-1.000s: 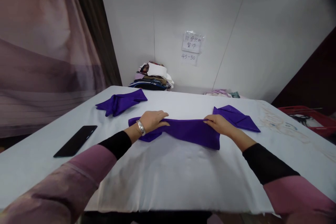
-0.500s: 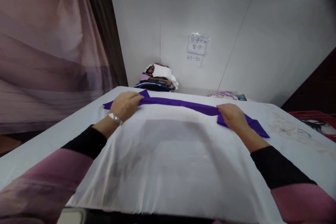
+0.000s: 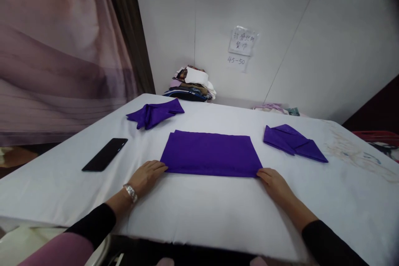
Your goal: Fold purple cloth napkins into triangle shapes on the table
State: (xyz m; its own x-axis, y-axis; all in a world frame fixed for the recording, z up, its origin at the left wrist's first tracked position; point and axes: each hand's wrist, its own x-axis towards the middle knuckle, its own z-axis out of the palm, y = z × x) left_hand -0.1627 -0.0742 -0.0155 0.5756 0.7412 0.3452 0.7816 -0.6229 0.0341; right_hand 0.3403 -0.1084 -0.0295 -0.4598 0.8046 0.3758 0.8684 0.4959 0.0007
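A purple cloth napkin [image 3: 212,153] lies flat in front of me as a doubled rectangle, its far left edges slightly out of line. My left hand [image 3: 149,176], with a silver bracelet at the wrist, is closed on the near left corner. At the near right corner, my right hand [image 3: 272,181] pinches the cloth between thumb and fingers. Beyond my left hand sits a folded purple napkin [image 3: 152,113] shaped with points. Another folded purple napkin [image 3: 294,142] rests beyond my right hand, flatter and angular.
A black phone [image 3: 105,154] lies on the white-covered table [image 3: 199,208] at left. A stack of folded cloths [image 3: 191,84] stands at the back, with more cloths [image 3: 274,109] to its right. A handwritten sign [image 3: 242,41] hangs on the wall. A pink curtain [image 3: 62,50] borders the left.
The cloth held stretched in the air between my hands is now down on the table as a flat rectangle. Both hands have come nearer to me, and the phone and both folded napkins are uncovered.
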